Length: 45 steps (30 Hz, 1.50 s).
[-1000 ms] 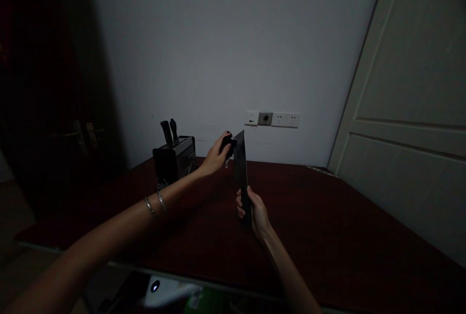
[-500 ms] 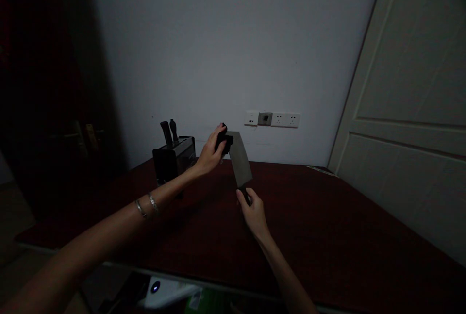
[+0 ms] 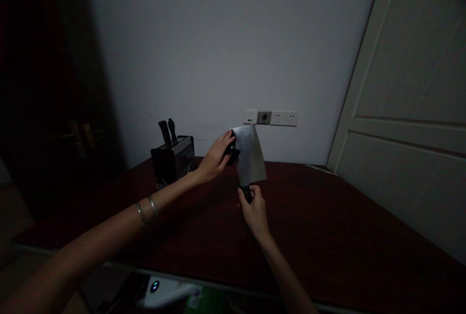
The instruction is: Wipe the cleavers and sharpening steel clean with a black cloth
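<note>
My right hand [image 3: 256, 212] is closed round the black handle of a cleaver [image 3: 250, 156]. The cleaver stands nearly upright above the table, its broad grey blade facing me. Higher up on the left, my left hand [image 3: 215, 155] grips a black hand-held tool [image 3: 233, 155] with curved parts. This tool meets or overlaps the left side of the blade; its exact kind and contact are too dark to tell. Left of that hand, a black knife block [image 3: 173, 156] with shiny sides stands on the table, with two black knife handles [image 3: 167, 132] sticking out of its top.
The dark red table [image 3: 309, 226] reaches to a pale wall with a row of sockets [image 3: 277, 118]. A light panelled door [image 3: 404, 129] rises on the right. Below the front edge are a white device [image 3: 163, 292] with a lit display and something green [image 3: 207, 302].
The cleaver's blade has turned to show more of its broad face and looks brighter. My left hand with the black tool has shifted slightly right and down. My right hand keeps its grip.
</note>
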Motion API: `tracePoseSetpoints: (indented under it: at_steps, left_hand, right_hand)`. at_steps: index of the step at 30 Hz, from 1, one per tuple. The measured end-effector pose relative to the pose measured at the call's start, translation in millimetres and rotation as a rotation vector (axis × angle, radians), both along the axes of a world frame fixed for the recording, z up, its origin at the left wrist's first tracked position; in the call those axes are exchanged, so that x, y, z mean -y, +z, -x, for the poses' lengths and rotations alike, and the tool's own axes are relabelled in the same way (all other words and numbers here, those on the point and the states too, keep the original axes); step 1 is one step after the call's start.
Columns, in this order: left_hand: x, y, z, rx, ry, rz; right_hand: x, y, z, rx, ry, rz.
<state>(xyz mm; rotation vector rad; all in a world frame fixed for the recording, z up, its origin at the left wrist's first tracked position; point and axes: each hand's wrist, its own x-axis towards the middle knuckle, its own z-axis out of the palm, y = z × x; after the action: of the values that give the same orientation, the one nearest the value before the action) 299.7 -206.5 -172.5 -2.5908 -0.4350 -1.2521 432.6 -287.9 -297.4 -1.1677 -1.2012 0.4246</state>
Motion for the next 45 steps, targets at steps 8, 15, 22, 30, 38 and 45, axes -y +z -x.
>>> tracePoseSetpoints:
  at_steps: [8, 15, 22, 30, 38, 45]
  left_hand:
    - [13, -4.8, -3, -0.191, 0.061, -0.232]
    - [18, -6.5, -5, -0.288, 0.076, -0.166]
    - [16, -15.0, -9, -0.506, 0.062, -0.023]
    - [4, -37.6, -11, -0.539, 0.078, 0.055]
    - [-9, -36.4, -22, -0.545, 0.035, 0.059]
    - [-31, -21.2, -41, -0.506, 0.03, 0.002]
  right_hand:
    - [-1, 1.2, -1, 0.083, -0.069, 0.007]
    - [0, 0.0, -2, 0.152, -0.08, 0.054]
    - [-3, -6.1, -3, 0.263, -0.06, 0.091]
    - [-4, -7.9, -5, 0.357, -0.145, 0.132]
    - [-6, -8.0, -9, 0.483, -0.271, 0.193]
    - [-27, 7.9, -14, 0.551, -0.341, 0.236]
